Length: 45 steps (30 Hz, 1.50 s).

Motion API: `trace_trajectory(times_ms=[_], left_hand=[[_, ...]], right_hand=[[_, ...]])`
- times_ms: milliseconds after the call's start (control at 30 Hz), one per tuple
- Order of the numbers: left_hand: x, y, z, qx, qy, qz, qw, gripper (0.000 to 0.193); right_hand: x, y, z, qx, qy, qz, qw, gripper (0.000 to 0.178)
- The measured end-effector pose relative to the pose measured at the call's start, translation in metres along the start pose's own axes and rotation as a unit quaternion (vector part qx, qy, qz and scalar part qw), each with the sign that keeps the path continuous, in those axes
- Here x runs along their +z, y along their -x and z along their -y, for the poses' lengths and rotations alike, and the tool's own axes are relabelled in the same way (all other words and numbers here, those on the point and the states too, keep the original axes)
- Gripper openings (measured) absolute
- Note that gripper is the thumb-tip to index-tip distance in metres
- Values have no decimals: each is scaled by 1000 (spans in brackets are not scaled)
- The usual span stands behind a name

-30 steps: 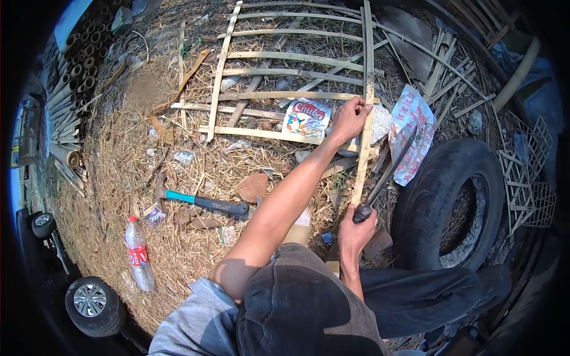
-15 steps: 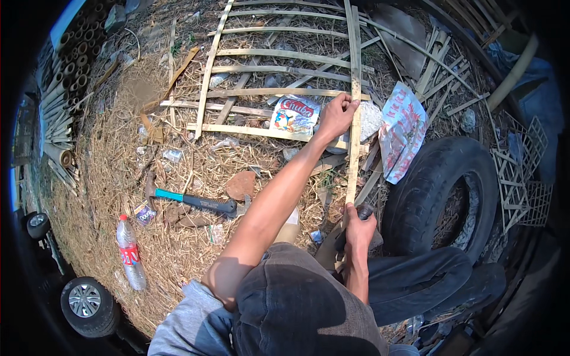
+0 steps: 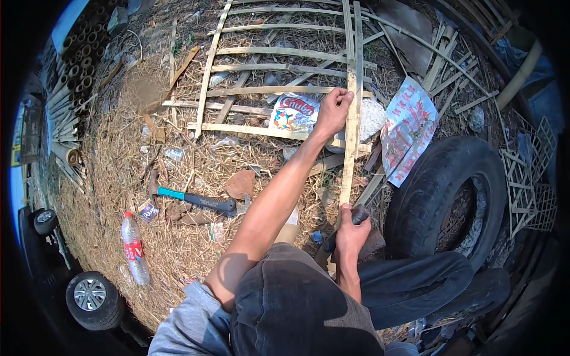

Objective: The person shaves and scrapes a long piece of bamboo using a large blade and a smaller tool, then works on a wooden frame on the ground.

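Note:
A long pale bamboo strip (image 3: 350,142) lies over the right end of a lattice of bamboo slats (image 3: 267,52), beside another upright slat (image 3: 358,47). My left hand (image 3: 333,113) is closed, its fingertips pinching the left edge of the strip near the lower slats. Lower down, my right hand (image 3: 351,231) is closed around a dark, round-ended handle (image 3: 360,213), with its thumb against the strip's near end. The rest of that tool is mostly hidden by the hand and my leg. A claw hammer (image 3: 202,202) with a teal and black handle lies on the straw to the left.
An old tyre (image 3: 415,202) lies close to my right, below a crumpled printed plastic bag (image 3: 409,127) and a pale stone (image 3: 372,118). A plastic bottle (image 3: 134,252) and a reddish stone (image 3: 240,184) are on the left. Stacked bamboo poles (image 3: 77,71) stand far left.
The strip's near end and both hands have shifted slightly left. At the far end, the strip now sits left of the upright slat, which shows more plainly beside it.

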State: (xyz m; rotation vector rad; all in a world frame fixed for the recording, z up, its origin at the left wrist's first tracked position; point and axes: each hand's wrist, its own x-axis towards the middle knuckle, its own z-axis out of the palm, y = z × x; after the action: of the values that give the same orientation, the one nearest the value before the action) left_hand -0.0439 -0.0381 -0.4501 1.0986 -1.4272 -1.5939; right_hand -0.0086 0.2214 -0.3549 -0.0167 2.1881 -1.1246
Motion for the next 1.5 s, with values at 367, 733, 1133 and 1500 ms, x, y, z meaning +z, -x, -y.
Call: trace_trajectory(times_ms=[367, 733, 1133, 1500], left_hand=[[-76, -15, -16, -26, 14, -114, 993, 24], [-118, -18, -10, -73, -143, -82, 984, 26], [-155, -25, -27, -74, -187, -117, 972, 26], [-174, -34, -17, -118, -250, -152, 949, 38]], right_hand=[[43, 19, 4, -79, -4, 123, 989, 23], [61, 24, 7, -87, 34, 102, 990, 22], [69, 53, 53, -99, -42, 126, 986, 18], [94, 71, 43, -76, 35, 175, 981, 16]])
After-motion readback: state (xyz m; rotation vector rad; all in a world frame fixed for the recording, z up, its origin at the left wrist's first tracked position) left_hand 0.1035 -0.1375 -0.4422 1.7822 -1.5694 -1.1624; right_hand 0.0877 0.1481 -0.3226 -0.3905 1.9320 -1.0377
